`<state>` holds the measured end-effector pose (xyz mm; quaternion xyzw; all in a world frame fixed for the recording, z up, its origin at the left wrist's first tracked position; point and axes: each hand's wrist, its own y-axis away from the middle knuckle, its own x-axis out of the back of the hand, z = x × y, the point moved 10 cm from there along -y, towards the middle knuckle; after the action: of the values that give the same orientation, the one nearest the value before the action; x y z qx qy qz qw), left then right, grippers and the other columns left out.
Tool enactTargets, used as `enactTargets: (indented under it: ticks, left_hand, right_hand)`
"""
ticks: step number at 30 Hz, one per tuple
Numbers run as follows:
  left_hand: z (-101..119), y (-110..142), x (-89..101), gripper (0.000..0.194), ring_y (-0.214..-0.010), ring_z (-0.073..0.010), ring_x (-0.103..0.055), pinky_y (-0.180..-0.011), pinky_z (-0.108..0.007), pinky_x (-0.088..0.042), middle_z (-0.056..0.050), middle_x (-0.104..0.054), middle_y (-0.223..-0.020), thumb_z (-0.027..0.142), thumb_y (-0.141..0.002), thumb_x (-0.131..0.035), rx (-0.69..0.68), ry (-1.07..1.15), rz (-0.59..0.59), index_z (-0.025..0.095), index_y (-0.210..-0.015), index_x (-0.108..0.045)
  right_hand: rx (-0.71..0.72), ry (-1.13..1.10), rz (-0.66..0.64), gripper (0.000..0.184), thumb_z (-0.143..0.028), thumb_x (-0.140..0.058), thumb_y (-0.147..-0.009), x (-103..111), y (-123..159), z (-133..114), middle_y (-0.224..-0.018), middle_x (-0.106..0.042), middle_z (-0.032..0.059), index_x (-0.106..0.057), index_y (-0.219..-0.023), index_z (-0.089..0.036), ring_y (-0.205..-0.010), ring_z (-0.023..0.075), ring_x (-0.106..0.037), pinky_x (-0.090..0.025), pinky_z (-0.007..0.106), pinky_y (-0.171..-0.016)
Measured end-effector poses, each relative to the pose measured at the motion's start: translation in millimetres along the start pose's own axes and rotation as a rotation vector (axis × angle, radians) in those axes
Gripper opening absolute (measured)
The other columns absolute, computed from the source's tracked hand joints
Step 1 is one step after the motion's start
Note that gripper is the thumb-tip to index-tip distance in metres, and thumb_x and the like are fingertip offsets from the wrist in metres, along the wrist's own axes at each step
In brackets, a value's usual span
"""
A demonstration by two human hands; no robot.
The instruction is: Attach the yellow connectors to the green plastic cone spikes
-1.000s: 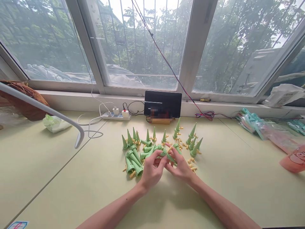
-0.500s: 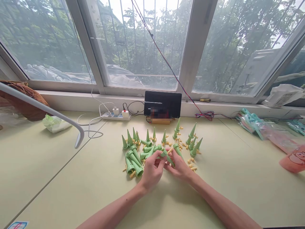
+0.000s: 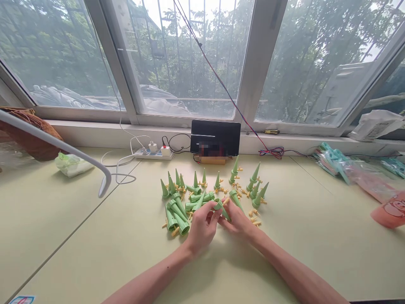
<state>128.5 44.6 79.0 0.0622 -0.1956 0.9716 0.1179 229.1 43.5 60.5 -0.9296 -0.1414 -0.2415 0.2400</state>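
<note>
Over the table [image 3: 126,253], the left hand [image 3: 202,223] and right hand [image 3: 238,219] both have the grip closed on one tilted green spike [image 3: 225,214]. Probably it is light, stiff, slightly slippery; better to hold its wide collar [image 3: 218,204], because the yellow piece [image 3: 225,201] may break.

Green cones [image 3: 260,196]: over fifteen; yellow fittings [image 3: 254,212]: too clustered to count; one screen [image 3: 218,133]; one power strip [image 3: 156,156].

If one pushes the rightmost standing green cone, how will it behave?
This green cone might tip if pushed near its narrow top, though it widens downward and may slide instead. Its straight, smooth-looking form suggests stiffness.
</note>
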Motion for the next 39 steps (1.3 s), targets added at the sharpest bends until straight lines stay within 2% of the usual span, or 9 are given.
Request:
enactTargets:
  ticks: [5, 10, 16, 29, 34, 39]
  left_hand:
    - [3, 0, 2.6, 0.019, -0.055, -0.017, -0.06, -0.053, -0.028, -0.052, -0.003, -0.063, -0.068, 0.038, -0.09, -0.064, -0.025, -0.013, 0.024, 0.021, -0.086, -0.069]
    - [0, 0, 3.3, 0.017, -0.057, -0.0168, -0.057, -0.054, -0.027, -0.047, -0.003, -0.063, -0.07, 0.036, -0.091, -0.063, -0.035, -0.078, 0.027, 0.021, -0.085, -0.068]
    - [7, 1, 3.2, 0.013, -0.055, -0.0135, -0.051, -0.053, -0.024, -0.04, -0.001, -0.062, -0.073, 0.026, -0.095, -0.055, -0.167, -0.263, 0.045, 0.021, -0.088, -0.065]
    - [22, 8, -1.5, 0.012, -0.055, -0.0098, -0.049, -0.051, -0.021, -0.039, 0.002, -0.057, -0.073, 0.017, -0.098, -0.051, -0.374, -0.436, 0.054, 0.019, -0.092, -0.06]
    - [23, 7, -2.9, 0.012, -0.054, -0.0089, -0.048, -0.051, -0.021, -0.04, 0.001, -0.058, -0.073, 0.017, -0.098, -0.051, -0.377, -0.435, 0.047, 0.019, -0.091, -0.06]
    - [15, 3, 1.2, 0.01, -0.052, -0.0094, -0.052, -0.049, -0.021, -0.044, 0.0, -0.061, -0.073, 0.023, -0.096, -0.054, -0.273, -0.307, 0.043, 0.018, -0.09, -0.061]
  right_hand:
    - [0.014, 0.036, 0.021, 0.014, -0.023, -0.052, -0.092, 1, 0, 0, -0.08, -0.059, -0.0001, -0.039, -0.098, -0.024, -0.064, 0.0179, -0.054, -0.044, 0.029, -0.058]
    - [-0.025, 0.058, 0.02, 0.01, -0.023, -0.05, -0.093, 2, 1, -2, -0.078, -0.057, -0.0007, -0.041, -0.097, -0.024, -0.063, 0.0174, -0.053, -0.042, 0.029, -0.057]
    - [-0.062, 0.068, 0.019, 0.01, -0.02, -0.05, -0.092, 2, 2, -1, -0.076, -0.054, -0.0019, -0.04, -0.093, -0.023, -0.062, 0.0162, -0.05, -0.04, 0.028, -0.056]
    - [-0.123, 0.137, 0.018, 0.012, -0.019, -0.05, -0.087, 0, 2, 12, -0.073, -0.049, -0.0025, -0.038, -0.087, -0.023, -0.06, 0.0149, -0.045, -0.035, 0.027, -0.055]
    - [-0.12, 0.132, 0.028, 0.013, -0.018, -0.051, -0.087, 1, 2, 10, -0.072, -0.048, -0.0027, -0.039, -0.086, -0.023, -0.059, 0.0148, -0.044, -0.035, 0.027, -0.055]
    - [-0.093, 0.01, 0.023, 0.01, -0.019, -0.051, -0.09, -2, 2, 6, -0.079, -0.056, -0.0002, -0.042, -0.093, -0.022, -0.064, 0.0155, -0.048, -0.037, 0.027, -0.057]
